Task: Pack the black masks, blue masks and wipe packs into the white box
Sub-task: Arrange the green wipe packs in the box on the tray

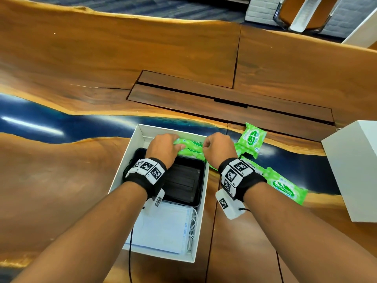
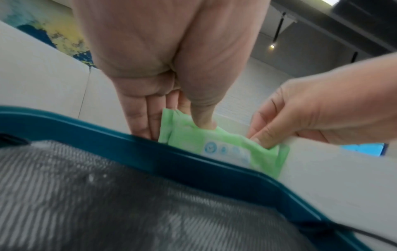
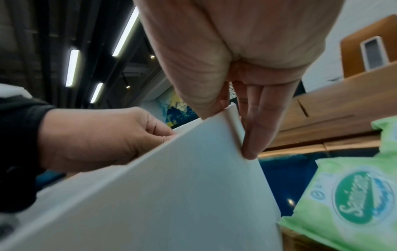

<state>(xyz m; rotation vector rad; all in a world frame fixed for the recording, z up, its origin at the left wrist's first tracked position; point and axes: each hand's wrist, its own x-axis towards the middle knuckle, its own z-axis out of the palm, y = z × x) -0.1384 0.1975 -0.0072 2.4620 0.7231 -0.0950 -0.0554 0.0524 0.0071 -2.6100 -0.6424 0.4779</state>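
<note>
Now both hands work at the far end of the white box (image 1: 114,186), which stands near the counter's (image 1: 61,170) front edge. The left hand (image 1: 163,149) pinches one end of a green wipe pack (image 2: 225,146) and the right hand (image 1: 219,149) pinches the other, probably to keep it level while it slides into the gap between the far wall and the dark tray (image 2: 193,163) of black masks (image 1: 181,184). Blue masks (image 1: 163,227) lie flat at the box's near end. Three more wipe packs (image 1: 253,138) wait just right of the box, within reach for the next grip.
</note>
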